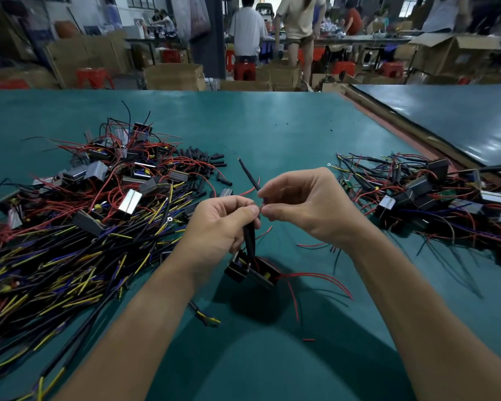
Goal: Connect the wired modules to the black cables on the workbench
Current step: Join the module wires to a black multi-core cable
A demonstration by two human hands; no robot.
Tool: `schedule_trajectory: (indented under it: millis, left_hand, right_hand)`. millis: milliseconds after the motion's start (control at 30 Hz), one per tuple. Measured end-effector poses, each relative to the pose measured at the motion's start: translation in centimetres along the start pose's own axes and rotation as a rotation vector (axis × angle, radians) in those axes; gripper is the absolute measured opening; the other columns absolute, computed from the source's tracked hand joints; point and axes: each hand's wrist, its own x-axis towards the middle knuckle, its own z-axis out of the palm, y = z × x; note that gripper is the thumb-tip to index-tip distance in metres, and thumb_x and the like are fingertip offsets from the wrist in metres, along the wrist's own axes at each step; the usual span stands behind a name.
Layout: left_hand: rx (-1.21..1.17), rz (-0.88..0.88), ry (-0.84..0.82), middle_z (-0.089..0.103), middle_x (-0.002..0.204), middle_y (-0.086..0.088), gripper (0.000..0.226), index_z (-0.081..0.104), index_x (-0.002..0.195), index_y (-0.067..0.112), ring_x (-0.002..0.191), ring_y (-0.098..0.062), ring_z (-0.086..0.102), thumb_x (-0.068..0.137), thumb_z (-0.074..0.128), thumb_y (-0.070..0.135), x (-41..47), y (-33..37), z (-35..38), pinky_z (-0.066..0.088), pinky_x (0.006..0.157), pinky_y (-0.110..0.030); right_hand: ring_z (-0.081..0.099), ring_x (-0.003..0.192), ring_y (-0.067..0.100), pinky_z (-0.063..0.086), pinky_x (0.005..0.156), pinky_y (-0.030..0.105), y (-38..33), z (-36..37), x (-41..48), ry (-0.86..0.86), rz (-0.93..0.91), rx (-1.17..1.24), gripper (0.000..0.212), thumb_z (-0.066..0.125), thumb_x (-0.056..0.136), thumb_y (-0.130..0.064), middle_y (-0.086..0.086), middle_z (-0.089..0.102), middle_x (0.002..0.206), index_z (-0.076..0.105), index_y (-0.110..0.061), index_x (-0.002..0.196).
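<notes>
We see the left hand [223,218] curled round a black lead [250,238], thumb and forefinger pinching its upper end. The right hand [304,204] meets it fingertip to fingertip and pinches the near end of a black cable [248,172]. That cable's long axis runs diagonally, its free end pointing away from us and to the left. Below the left hand the lead drops almost straight down to a black module [253,270], which lies crosswise, low over the green workbench [272,125]; we cannot tell whether it touches. Its red wires [315,277] trail right. A left heap [84,198] and a right heap [431,192] of wired modules flank the hands.
</notes>
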Motion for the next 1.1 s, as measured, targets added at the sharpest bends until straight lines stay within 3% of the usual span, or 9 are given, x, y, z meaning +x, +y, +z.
schedule_trajectory:
  millis: [267,400,500,533,633,767,1000,1100]
  left_hand:
    - [0.026,-0.024,-0.013,0.055,0.053,0.003,0.018,0.064,0.068,0.010,0.038,-0.006,0.032,0.086,0.066,0.006,0.0,-0.3,-0.3,0.025,0.039,-0.016]
    - [0.088,0.132,0.026,0.058,0.055,0.004,0.016,0.066,0.067,0.008,0.044,-0.004,0.042,0.083,0.071,0.007,0.0,-0.5,-0.2,0.034,0.046,-0.015]
    - [0.229,0.259,0.088,0.062,0.061,-0.004,0.016,0.069,0.067,0.010,0.057,-0.013,0.049,0.081,0.076,0.009,0.1,-0.9,-0.2,0.038,0.057,-0.029]
    - [0.268,0.294,0.116,0.061,0.060,-0.002,0.016,0.070,0.066,0.012,0.056,-0.014,0.047,0.081,0.076,0.010,0.1,-1.1,-0.2,0.037,0.054,-0.031]
    - [0.441,0.417,0.193,0.054,0.051,0.015,0.013,0.070,0.066,0.020,0.045,-0.003,0.039,0.078,0.074,0.020,-0.1,-1.2,-0.1,0.030,0.046,-0.019]
    - [0.569,0.537,0.217,0.058,0.054,0.021,0.006,0.075,0.074,0.022,0.043,-0.002,0.043,0.079,0.072,0.025,-0.4,-1.1,0.0,0.032,0.047,-0.016]
    - [0.591,0.536,0.204,0.059,0.054,0.014,0.007,0.075,0.073,0.019,0.042,-0.014,0.049,0.079,0.072,0.021,-0.5,-1.0,-0.1,0.037,0.043,-0.023]
    - [0.620,0.570,0.179,0.060,0.057,0.016,0.006,0.075,0.075,0.016,0.044,-0.010,0.048,0.079,0.072,0.018,-0.6,-0.8,-0.2,0.038,0.045,-0.022]
  right_hand:
    - [0.066,0.072,0.008,0.056,0.076,0.026,-0.5,-0.1,-0.3,-0.002,0.030,-0.026,0.027,0.072,0.080,0.010,0.003,0.075,0.077,0.075,-0.015,0.090]
    - [0.060,0.062,0.014,0.052,0.063,0.023,-0.4,-0.2,-0.2,0.046,0.053,0.032,0.017,0.066,0.086,0.007,0.007,0.071,0.068,0.076,-0.006,0.084]
    - [0.060,0.056,0.014,0.054,0.059,0.022,-0.1,0.3,0.0,0.097,0.107,0.093,0.010,0.071,0.083,0.005,0.006,0.070,0.064,0.072,-0.005,0.081]
    - [0.060,0.054,0.013,0.054,0.058,0.022,0.0,0.4,0.1,0.104,0.154,0.141,0.013,0.072,0.082,0.005,0.004,0.069,0.062,0.069,-0.006,0.087]
    - [0.058,0.049,0.010,0.055,0.056,0.022,0.3,0.3,0.3,0.084,0.411,0.365,0.039,0.076,0.073,0.000,0.002,0.066,0.060,0.059,-0.005,0.108]
    - [0.058,0.051,0.010,0.055,0.055,0.022,0.5,-0.3,0.3,0.004,0.632,0.588,0.030,0.076,0.058,-0.007,0.007,0.069,0.068,0.068,-0.003,0.087]
    - [0.062,0.052,0.010,0.057,0.056,0.023,0.6,-0.4,0.4,-0.066,0.647,0.618,0.008,0.073,0.063,-0.013,0.004,0.066,0.069,0.070,-0.010,0.069]
    - [0.058,0.049,0.007,0.055,0.053,0.022,0.6,-0.2,0.5,-0.088,0.702,0.576,0.020,0.072,0.066,-0.031,0.000,0.064,0.067,0.065,-0.015,0.073]
